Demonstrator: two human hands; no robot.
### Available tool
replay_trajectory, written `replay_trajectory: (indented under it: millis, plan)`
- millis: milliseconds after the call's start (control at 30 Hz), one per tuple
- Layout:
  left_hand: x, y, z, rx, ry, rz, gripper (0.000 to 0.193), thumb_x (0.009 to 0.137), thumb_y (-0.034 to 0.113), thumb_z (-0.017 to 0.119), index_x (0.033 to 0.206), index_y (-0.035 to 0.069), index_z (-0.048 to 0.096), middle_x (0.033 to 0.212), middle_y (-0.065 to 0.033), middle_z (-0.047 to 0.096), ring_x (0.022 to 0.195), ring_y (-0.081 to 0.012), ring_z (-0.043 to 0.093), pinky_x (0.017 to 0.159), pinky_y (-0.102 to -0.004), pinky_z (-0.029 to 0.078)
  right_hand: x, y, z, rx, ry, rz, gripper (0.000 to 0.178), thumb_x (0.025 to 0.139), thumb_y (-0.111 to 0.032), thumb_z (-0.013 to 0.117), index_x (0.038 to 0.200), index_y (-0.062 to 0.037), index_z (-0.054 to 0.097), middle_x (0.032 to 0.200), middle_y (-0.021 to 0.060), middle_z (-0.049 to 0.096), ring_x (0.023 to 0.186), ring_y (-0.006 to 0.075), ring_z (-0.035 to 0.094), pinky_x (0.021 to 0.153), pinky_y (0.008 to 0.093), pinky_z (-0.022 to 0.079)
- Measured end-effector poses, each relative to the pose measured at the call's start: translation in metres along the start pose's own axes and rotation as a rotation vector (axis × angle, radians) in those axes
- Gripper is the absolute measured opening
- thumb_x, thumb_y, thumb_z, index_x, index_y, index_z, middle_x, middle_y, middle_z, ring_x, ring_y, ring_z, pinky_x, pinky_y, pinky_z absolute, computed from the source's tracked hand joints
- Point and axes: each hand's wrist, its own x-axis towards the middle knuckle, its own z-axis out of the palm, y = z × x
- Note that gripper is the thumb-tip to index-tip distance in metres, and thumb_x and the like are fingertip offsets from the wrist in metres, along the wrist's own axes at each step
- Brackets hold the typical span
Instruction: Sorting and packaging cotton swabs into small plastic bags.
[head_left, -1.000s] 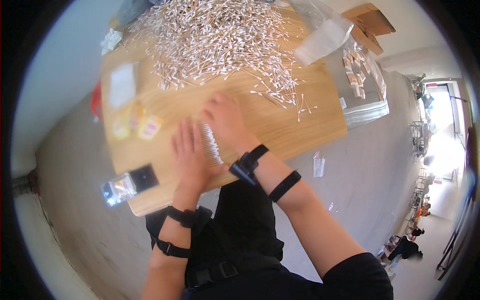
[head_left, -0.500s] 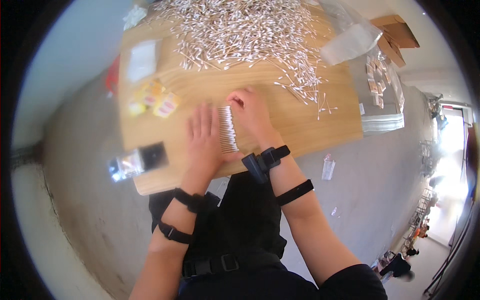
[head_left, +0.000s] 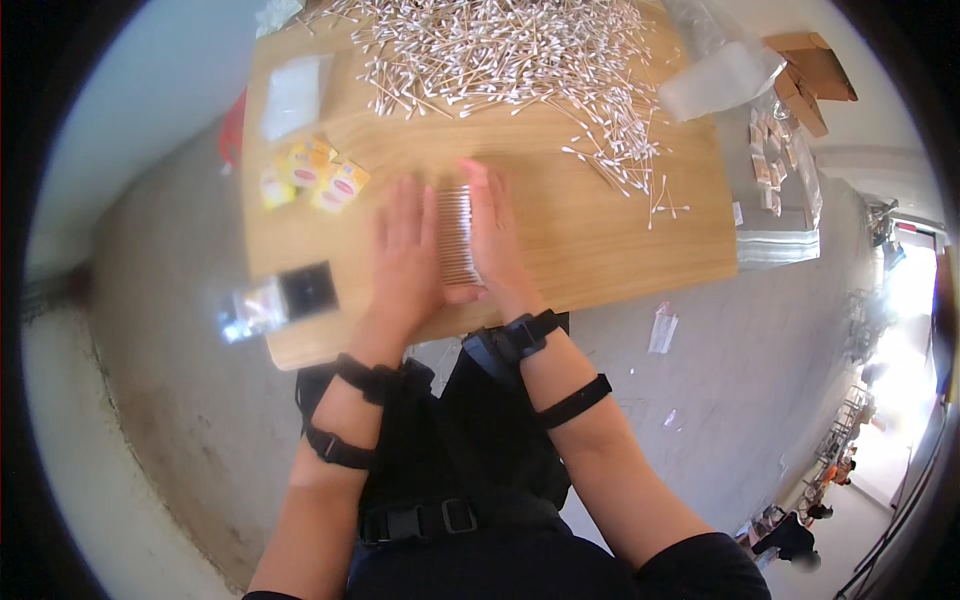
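Note:
A neat row of cotton swabs (head_left: 456, 238) lies side by side on the wooden table (head_left: 620, 255), close to its front edge. My left hand (head_left: 408, 245) lies flat with fingers stretched along the swabs' left ends, its thumb reaching across below the row. On the other side, my right hand (head_left: 495, 230) stands on edge against the right ends, fingers straight and blurred at the tips. The row sits between my two palms, and neither hand is closed around it. Farther back spreads a big loose heap of cotton swabs (head_left: 510, 55).
Yellow printed packets (head_left: 340, 186) and a clear plastic bag (head_left: 292, 97) lie on the left. A phone-like dark device (head_left: 308, 290) rests at the left edge. Beyond the right side are plastic sheeting (head_left: 722, 80), a cardboard box (head_left: 812, 68) and small packs (head_left: 768, 160).
My right hand has gone from pinching at the row's far end to lying straight along its right side. The left hand stays by the left ends. The view has shifted slightly.

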Motion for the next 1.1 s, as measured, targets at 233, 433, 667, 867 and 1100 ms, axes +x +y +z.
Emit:
replay_trajectory:
  millis: [233,433,667,867,1100]
  plan:
    - [-0.002,0.005,-0.010,-0.173,0.046,0.028,0.134,0.044,0.058,0.084,0.144,-0.004,0.020,0.150,-0.0262,0.019,0.141,-0.0390,0.016,0.113,-0.0513,0.016,0.004,0.007,-0.008,0.037,0.007,0.066,0.041,0.101,-0.027,0.031,0.122,0.0020,0.052,0.121,0.0175,0.051,0.118,0.0294,0.047,0.101,0.0375,0.036]
    - [-0.043,0.040,-0.022,0.053,-0.178,-0.089,0.134,0.048,0.057,0.082,0.145,-0.007,0.015,0.153,-0.0252,0.013,0.143,-0.0374,0.012,0.112,-0.0559,0.013,-0.034,0.020,-0.029,0.381,0.172,0.179,0.048,0.102,-0.032,0.031,0.128,0.0059,0.043,0.134,0.0174,0.043,0.125,0.0271,0.042,0.107,0.0372,0.034]
    - [-0.049,0.040,0.002,0.091,-0.076,-0.040,0.126,0.050,0.058,0.081,0.143,-0.007,0.024,0.152,-0.0201,0.020,0.143,-0.0323,0.017,0.114,-0.0491,0.016,-0.055,-0.002,-0.036,-0.128,0.117,0.157,0.018,0.092,-0.011,0.056,0.107,-0.0047,0.063,0.099,0.0081,0.051,0.088,0.0173,0.055,0.075,0.0304,0.046]
    - [-0.048,0.044,0.002,0.143,-0.126,-0.059,0.124,0.052,0.055,0.081,0.144,-0.004,0.023,0.153,-0.0197,0.017,0.143,-0.0314,0.015,0.114,-0.0482,0.016,-0.056,-0.001,-0.030,-0.349,-0.040,-0.078,0.012,0.083,-0.009,0.064,0.093,-0.0103,0.068,0.084,0.0100,0.053,0.075,0.0265,0.057,0.065,0.0359,0.047]
    - [-0.053,0.045,-0.001,0.181,-0.117,-0.070,0.124,0.053,0.054,0.081,0.145,-0.002,0.021,0.154,-0.0196,0.016,0.144,-0.0320,0.014,0.114,-0.0485,0.015,-0.057,-0.005,-0.029,-0.433,-0.059,-0.108,0.007,0.082,-0.011,0.064,0.088,-0.0099,0.067,0.082,0.0099,0.054,0.075,0.0276,0.058,0.065,0.0374,0.048]
